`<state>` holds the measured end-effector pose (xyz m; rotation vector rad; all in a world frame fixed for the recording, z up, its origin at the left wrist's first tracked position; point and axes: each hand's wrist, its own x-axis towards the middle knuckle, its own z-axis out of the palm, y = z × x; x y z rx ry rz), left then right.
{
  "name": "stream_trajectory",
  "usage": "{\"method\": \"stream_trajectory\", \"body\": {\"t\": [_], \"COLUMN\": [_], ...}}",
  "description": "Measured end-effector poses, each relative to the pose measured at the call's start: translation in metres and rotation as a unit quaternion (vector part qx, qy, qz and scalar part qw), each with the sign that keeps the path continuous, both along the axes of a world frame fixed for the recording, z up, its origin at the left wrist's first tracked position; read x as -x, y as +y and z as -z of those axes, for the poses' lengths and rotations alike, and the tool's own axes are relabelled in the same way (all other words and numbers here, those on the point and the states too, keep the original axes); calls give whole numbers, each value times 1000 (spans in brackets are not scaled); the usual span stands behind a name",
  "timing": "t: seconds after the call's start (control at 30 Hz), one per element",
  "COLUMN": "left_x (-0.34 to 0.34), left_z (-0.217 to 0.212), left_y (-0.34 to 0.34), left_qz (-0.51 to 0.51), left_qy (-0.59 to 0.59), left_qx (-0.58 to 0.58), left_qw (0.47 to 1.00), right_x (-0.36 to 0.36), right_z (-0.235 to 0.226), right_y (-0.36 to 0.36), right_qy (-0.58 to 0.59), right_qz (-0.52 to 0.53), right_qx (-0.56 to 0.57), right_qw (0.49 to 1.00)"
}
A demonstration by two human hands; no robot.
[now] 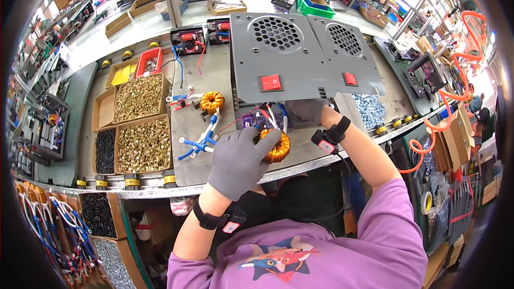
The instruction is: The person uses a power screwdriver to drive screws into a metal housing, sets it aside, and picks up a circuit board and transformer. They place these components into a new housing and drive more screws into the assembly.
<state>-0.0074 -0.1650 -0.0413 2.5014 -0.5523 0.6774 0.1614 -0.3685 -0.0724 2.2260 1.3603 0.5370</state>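
Observation:
My left hand (pixel 238 158), in a grey glove, has its fingers closed around the left side of a copper-wound toroid coil (pixel 281 151) at the table's near edge. White and blue leads rise from the coil toward a purple circuit board (pixel 251 120). Gloved in grey too, my right hand (pixel 306 111) reaches under the lower edge of a grey metal panel (pixel 294 72); its fingertips are hidden there. Two round grilles and two red rocker switches (pixel 271 82) show on the panelling. To the left lies a second toroid coil (pixel 212 101) with blue-sleeved leads (pixel 198 143).
Cardboard boxes of brass-coloured fasteners (pixel 143 147) and black screws (pixel 105 152) stand on the left, near a red bin (pixel 149 63). Silvery screws (pixel 368 110) lie right of the panel. An orange coiled hose (pixel 454 90) hangs at the right. Red-and-black assemblies (pixel 187 39) sit behind.

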Motion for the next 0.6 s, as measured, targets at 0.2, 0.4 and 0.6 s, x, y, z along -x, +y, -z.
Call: {"method": "stream_trajectory", "body": {"t": [0.2, 0.4, 0.6], "left_x": [-28, -72, -82], "left_z": [13, 22, 28], "left_y": [7, 13, 13], "left_qz": [-4, -11, -22], "left_qy": [-54, -27, 17], "left_qx": [-8, -31, -65], "left_qw": [998, 999, 997], "right_x": [-21, -30, -34], "right_z": [-10, -12, -13], "right_y": [1, 11, 14], "right_qy": [431, 407, 387], "right_qz": [243, 229, 211], "right_qx": [-205, -193, -180], "right_qw": [844, 863, 879]}}
